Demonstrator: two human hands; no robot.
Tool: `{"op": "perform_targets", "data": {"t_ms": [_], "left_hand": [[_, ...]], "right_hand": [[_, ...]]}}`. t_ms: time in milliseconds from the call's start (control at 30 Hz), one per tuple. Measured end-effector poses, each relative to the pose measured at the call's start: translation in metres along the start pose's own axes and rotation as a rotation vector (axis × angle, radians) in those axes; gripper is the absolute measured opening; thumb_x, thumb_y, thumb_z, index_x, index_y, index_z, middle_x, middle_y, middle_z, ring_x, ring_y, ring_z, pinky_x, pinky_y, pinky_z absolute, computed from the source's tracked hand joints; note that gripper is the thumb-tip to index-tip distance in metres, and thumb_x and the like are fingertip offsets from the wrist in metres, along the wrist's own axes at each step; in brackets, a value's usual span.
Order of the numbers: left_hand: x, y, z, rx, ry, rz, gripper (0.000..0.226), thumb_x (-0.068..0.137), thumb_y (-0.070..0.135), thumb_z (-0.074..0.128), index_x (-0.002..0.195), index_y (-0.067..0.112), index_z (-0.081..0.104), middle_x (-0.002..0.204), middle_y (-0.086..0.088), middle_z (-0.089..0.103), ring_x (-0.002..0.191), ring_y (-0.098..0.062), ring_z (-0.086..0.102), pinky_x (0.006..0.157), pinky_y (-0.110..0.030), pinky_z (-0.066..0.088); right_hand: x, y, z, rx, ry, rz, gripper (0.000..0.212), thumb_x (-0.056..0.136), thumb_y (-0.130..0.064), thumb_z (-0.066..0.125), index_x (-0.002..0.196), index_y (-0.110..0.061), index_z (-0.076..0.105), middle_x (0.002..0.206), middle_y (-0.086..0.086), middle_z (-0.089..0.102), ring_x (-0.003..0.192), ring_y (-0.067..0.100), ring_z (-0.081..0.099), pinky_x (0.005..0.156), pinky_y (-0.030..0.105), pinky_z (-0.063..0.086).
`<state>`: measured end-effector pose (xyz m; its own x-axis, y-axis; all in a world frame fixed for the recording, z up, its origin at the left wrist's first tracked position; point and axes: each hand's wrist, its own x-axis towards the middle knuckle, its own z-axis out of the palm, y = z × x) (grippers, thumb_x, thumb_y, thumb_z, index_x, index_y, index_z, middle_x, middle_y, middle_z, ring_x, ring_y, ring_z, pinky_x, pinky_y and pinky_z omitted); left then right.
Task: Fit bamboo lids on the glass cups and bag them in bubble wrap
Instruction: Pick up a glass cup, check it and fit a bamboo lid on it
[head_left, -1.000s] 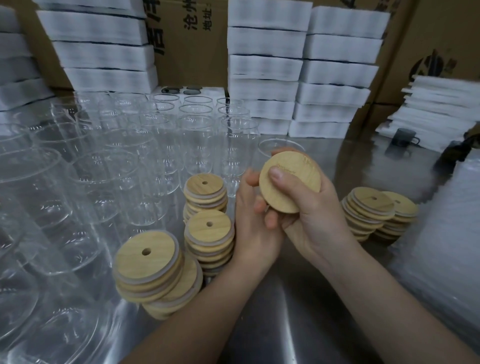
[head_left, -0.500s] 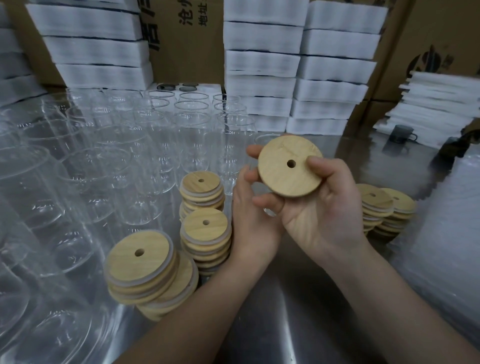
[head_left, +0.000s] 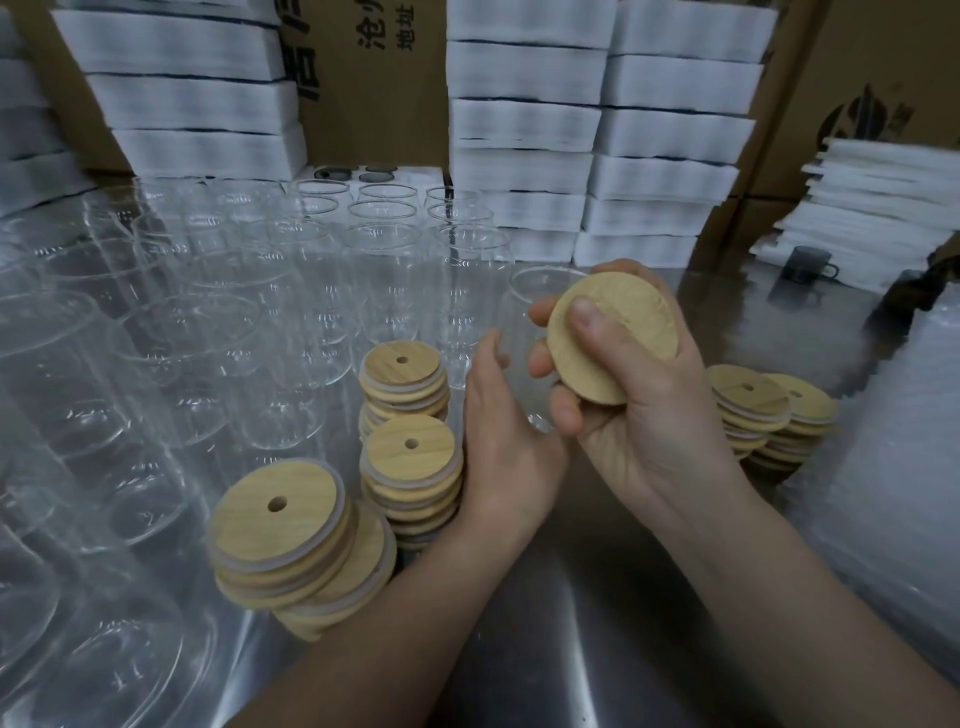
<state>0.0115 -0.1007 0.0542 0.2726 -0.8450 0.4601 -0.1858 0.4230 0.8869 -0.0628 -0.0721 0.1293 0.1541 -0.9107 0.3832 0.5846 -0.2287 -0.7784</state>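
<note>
My right hand (head_left: 639, 415) grips a round bamboo lid (head_left: 623, 358), with the thumb pressed over its face and the fingers curled behind it. The lid's hole is hidden under the thumb. My left hand (head_left: 498, 431) stands upright just left of it, fingers straight, holding nothing. A clear glass cup (head_left: 524, 306) stands right behind both hands. Many more glass cups (head_left: 218, 332) crowd the left half of the steel table. Stacks of bamboo lids (head_left: 410, 457) with holes sit beside my left wrist, and a leaning stack (head_left: 291, 540) lies nearer me.
Two more lid stacks (head_left: 763, 415) stand at the right of my right hand. A heap of bubble wrap bags (head_left: 893, 467) fills the right edge. White foam trays (head_left: 597, 130) and cardboard boxes (head_left: 363, 78) line the back. A dark mug (head_left: 805, 265) sits far right.
The lid has been turned in my right hand: its hole faced me half a second ago and now the thumb covers its face. My left hand has drawn slightly away from the lid.
</note>
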Motion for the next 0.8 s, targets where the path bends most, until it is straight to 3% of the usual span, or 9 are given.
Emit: {"op": "perform_targets", "data": {"t_ms": [67, 133, 233, 333, 433, 533, 633, 700, 800], "left_hand": [[-0.001, 0.011, -0.004, -0.048, -0.012, -0.018, 0.057, 0.085, -0.005, 0.062, 0.136, 0.008, 0.042, 0.114, 0.001, 0.065, 0.100, -0.015, 0.067, 0.086, -0.028, 0.055], [0.000, 0.007, -0.004, 0.000, -0.056, -0.032, 0.068, 0.085, -0.001, 0.065, 0.144, 0.014, 0.033, 0.125, 0.003, 0.059, 0.108, -0.006, 0.062, 0.095, -0.034, 0.052], [-0.001, 0.005, -0.006, 0.104, -0.071, -0.059, 0.090, 0.075, 0.018, 0.082, 0.147, 0.018, 0.027, 0.134, -0.002, 0.048, 0.123, -0.013, 0.049, 0.105, -0.036, 0.043], [-0.002, 0.005, -0.004, 0.110, -0.062, -0.088, 0.097, 0.073, 0.028, 0.083, 0.148, 0.021, 0.023, 0.135, 0.001, 0.042, 0.130, -0.014, 0.042, 0.109, -0.038, 0.037], [-0.002, 0.004, -0.004, 0.124, -0.042, -0.095, 0.098, 0.074, 0.028, 0.081, 0.150, 0.020, 0.020, 0.138, 0.001, 0.040, 0.132, -0.014, 0.038, 0.112, -0.038, 0.034], [-0.001, 0.003, -0.005, 0.137, -0.022, -0.093, 0.100, 0.077, 0.025, 0.080, 0.153, 0.016, 0.015, 0.146, -0.005, 0.035, 0.137, -0.017, 0.033, 0.115, -0.038, 0.029], [-0.001, 0.003, -0.005, 0.146, -0.008, -0.089, 0.102, 0.079, 0.023, 0.079, 0.154, 0.015, 0.010, 0.152, -0.007, 0.028, 0.142, -0.016, 0.026, 0.118, -0.035, 0.022], [-0.001, 0.002, -0.004, 0.142, 0.005, -0.089, 0.103, 0.079, 0.022, 0.078, 0.154, 0.014, 0.008, 0.153, -0.007, 0.026, 0.143, -0.016, 0.024, 0.118, -0.033, 0.021], [0.000, 0.001, -0.004, 0.137, 0.015, -0.089, 0.102, 0.080, 0.021, 0.078, 0.153, 0.014, 0.008, 0.153, -0.007, 0.026, 0.142, -0.014, 0.023, 0.118, -0.032, 0.020]], "right_hand": [[0.002, -0.003, -0.003, 0.031, 0.003, 0.005, 0.029, 0.086, -0.021, 0.062, 0.111, -0.014, 0.049, 0.085, 0.015, 0.070, 0.060, 0.020, 0.065, 0.036, 0.021, 0.044], [0.004, -0.007, -0.005, 0.030, 0.017, 0.005, 0.024, 0.092, -0.035, 0.052, 0.106, -0.016, 0.051, 0.083, 0.013, 0.070, 0.058, 0.019, 0.065, 0.035, 0.020, 0.043], [0.008, -0.015, -0.012, 0.110, 0.040, 0.024, 0.045, 0.101, -0.052, 0.029, 0.101, -0.017, 0.058, 0.081, 0.012, 0.071, 0.057, 0.020, 0.063, 0.036, 0.019, 0.042], [0.011, -0.024, -0.022, 0.215, 0.041, 0.007, 0.053, 0.101, -0.048, 0.022, 0.109, -0.017, 0.065, 0.092, 0.016, 0.071, 0.067, 0.025, 0.066, 0.046, 0.023, 0.047], [0.013, -0.028, -0.024, 0.260, 0.036, 0.026, 0.047, 0.088, -0.036, 0.036, 0.124, -0.021, 0.062, 0.108, 0.018, 0.068, 0.085, 0.028, 0.066, 0.063, 0.030, 0.054], [0.016, -0.027, -0.024, 0.231, 0.049, 0.042, 0.045, 0.086, -0.037, 0.054, 0.126, -0.016, 0.059, 0.104, 0.014, 0.063, 0.090, 0.024, 0.061, 0.072, 0.033, 0.056], [0.019, -0.021, -0.024, 0.133, 0.113, 0.018, 0.041, 0.081, -0.041, 0.070, 0.111, -0.013, 0.063, 0.086, 0.003, 0.062, 0.078, 0.016, 0.064, 0.069, 0.032, 0.057], [0.020, -0.018, -0.026, 0.058, 0.163, 0.009, 0.038, 0.071, -0.037, 0.071, 0.098, -0.013, 0.062, 0.078, 0.000, 0.067, 0.074, 0.015, 0.069, 0.064, 0.029, 0.058], [0.021, -0.014, -0.028, -0.017, 0.245, 0.033, 0.045, 0.067, -0.034, 0.073, 0.102, -0.010, 0.059, 0.078, 0.003, 0.072, 0.073, 0.020, 0.073, 0.054, 0.024, 0.057]]}}
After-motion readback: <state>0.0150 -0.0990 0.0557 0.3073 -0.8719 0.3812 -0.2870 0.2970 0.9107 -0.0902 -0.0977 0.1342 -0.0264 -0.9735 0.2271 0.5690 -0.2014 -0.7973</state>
